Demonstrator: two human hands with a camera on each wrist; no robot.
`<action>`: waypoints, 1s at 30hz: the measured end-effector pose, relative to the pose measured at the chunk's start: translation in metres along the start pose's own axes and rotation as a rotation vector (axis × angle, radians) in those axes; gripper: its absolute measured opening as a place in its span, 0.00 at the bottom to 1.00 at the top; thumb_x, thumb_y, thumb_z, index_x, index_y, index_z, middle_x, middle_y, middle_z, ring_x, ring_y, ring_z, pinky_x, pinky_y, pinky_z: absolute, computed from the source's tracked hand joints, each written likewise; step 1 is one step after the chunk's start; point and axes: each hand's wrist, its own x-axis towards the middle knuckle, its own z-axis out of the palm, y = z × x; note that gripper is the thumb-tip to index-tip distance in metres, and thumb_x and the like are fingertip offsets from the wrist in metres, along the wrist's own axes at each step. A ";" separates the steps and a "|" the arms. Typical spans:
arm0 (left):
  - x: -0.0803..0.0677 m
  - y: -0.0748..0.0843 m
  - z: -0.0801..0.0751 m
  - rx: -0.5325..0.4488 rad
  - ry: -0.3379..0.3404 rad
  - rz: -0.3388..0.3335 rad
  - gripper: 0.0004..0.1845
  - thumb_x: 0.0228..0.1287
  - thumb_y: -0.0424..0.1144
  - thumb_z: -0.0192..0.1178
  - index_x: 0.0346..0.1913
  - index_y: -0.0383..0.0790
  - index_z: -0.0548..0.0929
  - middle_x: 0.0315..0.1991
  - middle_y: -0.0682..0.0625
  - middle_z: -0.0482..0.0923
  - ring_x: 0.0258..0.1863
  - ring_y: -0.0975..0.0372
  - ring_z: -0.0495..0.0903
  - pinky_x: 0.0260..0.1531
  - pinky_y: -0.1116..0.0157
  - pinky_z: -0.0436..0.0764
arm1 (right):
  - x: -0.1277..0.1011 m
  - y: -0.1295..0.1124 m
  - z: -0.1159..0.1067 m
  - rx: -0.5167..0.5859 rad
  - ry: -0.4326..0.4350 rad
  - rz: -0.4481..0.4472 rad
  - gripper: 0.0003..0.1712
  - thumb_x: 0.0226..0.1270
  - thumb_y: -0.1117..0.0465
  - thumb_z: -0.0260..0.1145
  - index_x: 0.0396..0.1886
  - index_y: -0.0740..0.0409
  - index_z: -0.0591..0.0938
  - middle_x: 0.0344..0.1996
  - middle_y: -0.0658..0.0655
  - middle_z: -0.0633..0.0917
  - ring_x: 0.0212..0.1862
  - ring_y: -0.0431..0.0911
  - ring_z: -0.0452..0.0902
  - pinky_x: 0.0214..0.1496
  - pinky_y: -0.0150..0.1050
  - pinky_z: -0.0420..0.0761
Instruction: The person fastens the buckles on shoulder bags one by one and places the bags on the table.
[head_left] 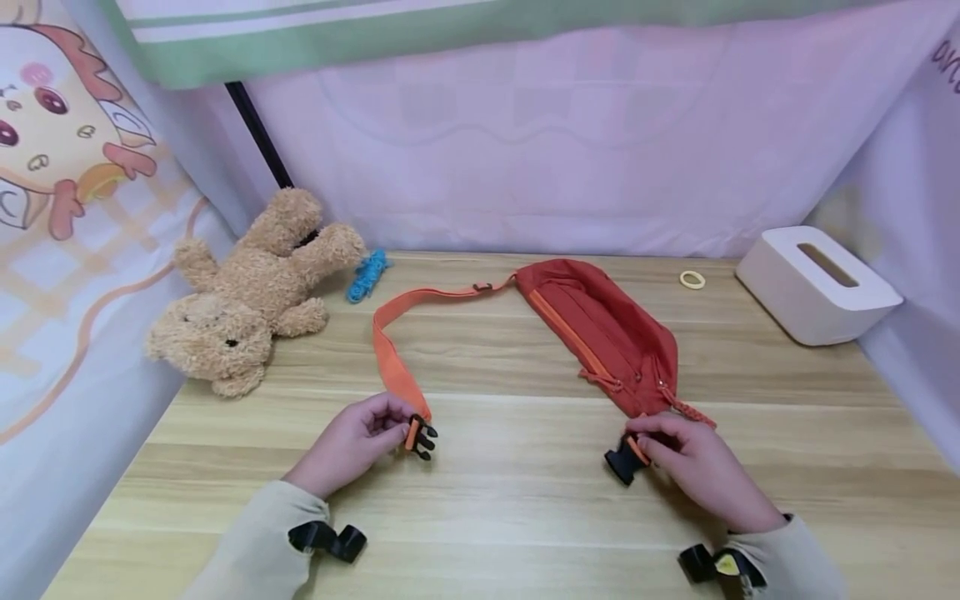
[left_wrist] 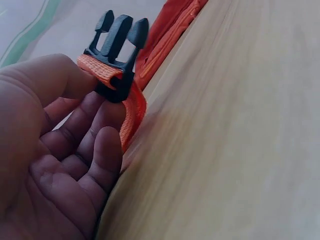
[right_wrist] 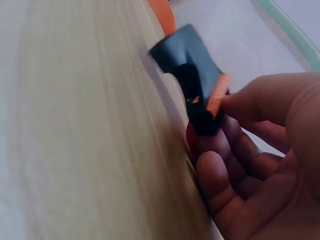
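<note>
A red waist bag (head_left: pixel 600 325) lies on the wooden table, its orange strap (head_left: pixel 390 350) curving out to the left. My left hand (head_left: pixel 360 437) pinches the strap end at the black pronged buckle half (left_wrist: pixel 115 45), whose prongs point away from the fingers. On the other side, my right hand (head_left: pixel 693 462) pinches the black socket buckle half (right_wrist: pixel 187 65) by its orange webbing, just below the bag's near end. The two buckle halves are apart, with bare tabletop between them. Part of the webbing is hidden behind the fingers of each hand.
A brown teddy bear (head_left: pixel 247 292) lies on its back at the left, beside a blue bundle of cord (head_left: pixel 367 276). At the back right are a pale ring (head_left: pixel 692 280) and a white tissue box (head_left: pixel 817 287). Printed cloth (head_left: pixel 525 142) hangs behind the table (head_left: pixel 510 517).
</note>
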 end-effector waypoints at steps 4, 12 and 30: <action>-0.002 0.001 -0.001 -0.042 -0.004 -0.002 0.10 0.70 0.31 0.61 0.52 0.37 0.83 0.43 0.47 0.84 0.37 0.60 0.80 0.34 0.67 0.81 | 0.001 0.000 0.004 -0.002 0.056 -0.035 0.11 0.72 0.62 0.66 0.51 0.52 0.87 0.45 0.50 0.86 0.44 0.45 0.78 0.42 0.33 0.79; -0.001 0.000 -0.001 -0.047 -0.018 0.007 0.06 0.70 0.30 0.59 0.46 0.40 0.82 0.36 0.47 0.82 0.30 0.60 0.78 0.29 0.66 0.79 | 0.007 -0.004 0.014 0.169 0.116 0.054 0.11 0.70 0.66 0.65 0.49 0.59 0.86 0.39 0.56 0.86 0.35 0.43 0.79 0.35 0.34 0.80; 0.007 0.004 0.008 -0.114 -0.007 -0.048 0.05 0.68 0.32 0.64 0.44 0.37 0.82 0.36 0.47 0.84 0.32 0.58 0.82 0.28 0.67 0.80 | 0.016 -0.013 0.030 0.356 0.165 0.087 0.12 0.69 0.64 0.68 0.50 0.63 0.85 0.41 0.59 0.86 0.35 0.43 0.81 0.37 0.36 0.83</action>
